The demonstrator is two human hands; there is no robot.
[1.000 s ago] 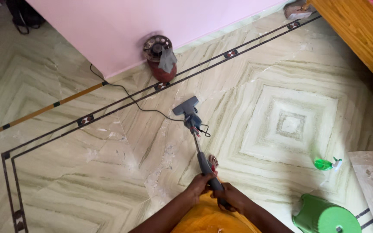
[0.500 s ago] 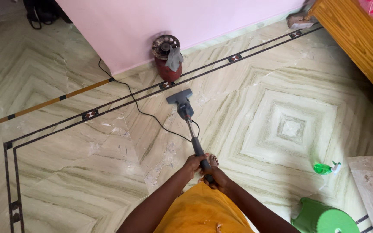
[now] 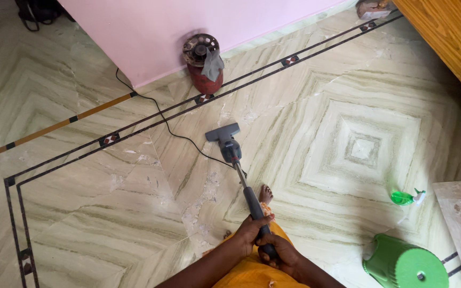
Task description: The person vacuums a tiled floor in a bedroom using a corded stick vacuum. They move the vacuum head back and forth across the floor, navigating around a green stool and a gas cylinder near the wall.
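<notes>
Head view, looking down: a grey stick vacuum cleaner with a flat floor nozzle [image 3: 233, 160] is gripped by both hands at its dark handle. The left hand [image 3: 252, 232] is wrapped round higher up the handle, the right hand [image 3: 278, 253] is clamped just below it. From the hands, the nozzle is stretched forward on the green-veined marble floor [image 3: 108, 202], well short of a red gas cylinder [image 3: 205, 65]. A black cord [image 3: 161, 118] is trailed from the vacuum toward the cylinder's side.
</notes>
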